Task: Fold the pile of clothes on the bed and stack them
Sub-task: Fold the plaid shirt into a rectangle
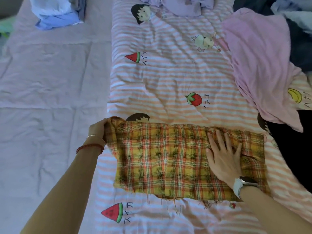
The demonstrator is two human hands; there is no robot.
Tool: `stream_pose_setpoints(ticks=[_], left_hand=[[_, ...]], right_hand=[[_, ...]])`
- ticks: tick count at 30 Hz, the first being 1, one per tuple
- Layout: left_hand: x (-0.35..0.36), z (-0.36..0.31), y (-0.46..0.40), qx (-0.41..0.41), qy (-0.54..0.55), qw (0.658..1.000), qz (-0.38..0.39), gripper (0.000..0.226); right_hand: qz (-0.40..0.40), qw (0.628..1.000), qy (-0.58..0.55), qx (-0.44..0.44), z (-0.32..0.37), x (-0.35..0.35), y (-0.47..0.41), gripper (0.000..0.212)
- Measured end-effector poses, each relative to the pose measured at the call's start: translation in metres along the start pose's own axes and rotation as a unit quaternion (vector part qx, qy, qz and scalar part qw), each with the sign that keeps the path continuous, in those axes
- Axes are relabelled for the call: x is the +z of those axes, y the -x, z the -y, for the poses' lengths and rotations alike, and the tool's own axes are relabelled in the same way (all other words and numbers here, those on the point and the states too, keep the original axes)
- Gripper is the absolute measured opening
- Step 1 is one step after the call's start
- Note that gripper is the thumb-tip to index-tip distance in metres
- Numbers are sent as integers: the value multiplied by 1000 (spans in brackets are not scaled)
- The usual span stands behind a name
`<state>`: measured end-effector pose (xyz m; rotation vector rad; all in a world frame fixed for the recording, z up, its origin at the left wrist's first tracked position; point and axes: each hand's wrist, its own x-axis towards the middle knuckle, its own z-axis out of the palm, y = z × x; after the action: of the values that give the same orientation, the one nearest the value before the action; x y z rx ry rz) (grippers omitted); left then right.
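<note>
Plaid cloth (168,159) flat on striped quilt (168,78), mid-fold. My left hand (98,129) grips its left edge; right hand (222,156) presses flat, fingers spread. Next, probably: carry left edge across to right, edges matched.

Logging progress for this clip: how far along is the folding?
Done: a small stack of blue and grey clothes sits at the far left. In hand: the left hand grips the plaid cloth at its corner while the right hand presses it flat. Left: the pink garment and dark clothes at right remain unfolded.
</note>
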<state>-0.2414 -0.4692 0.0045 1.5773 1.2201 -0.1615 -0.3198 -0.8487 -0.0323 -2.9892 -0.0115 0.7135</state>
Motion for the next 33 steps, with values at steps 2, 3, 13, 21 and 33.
stream_pose_setpoints(ticks=[2, 3, 13, 21, 33], left_hand=[[0, 6, 2, 4, -23, 1000, 6, 20], [2, 10, 4, 37, -43, 998, -11, 31], [8, 3, 13, 167, -138, 976, 9, 28], [-8, 7, 10, -141, 191, 967, 88, 63], [-4, 18, 28, 148, -186, 971, 14, 42]], right_hand=[[5, 1000, -8, 3, 2, 0, -1, 53], [6, 1000, -14, 4, 4, 0, -2, 53], [7, 1000, -16, 3, 4, -1, -3, 53], [0, 1000, -20, 4, 4, -2, -4, 52], [19, 1000, -7, 21, 10, -2, -9, 55]])
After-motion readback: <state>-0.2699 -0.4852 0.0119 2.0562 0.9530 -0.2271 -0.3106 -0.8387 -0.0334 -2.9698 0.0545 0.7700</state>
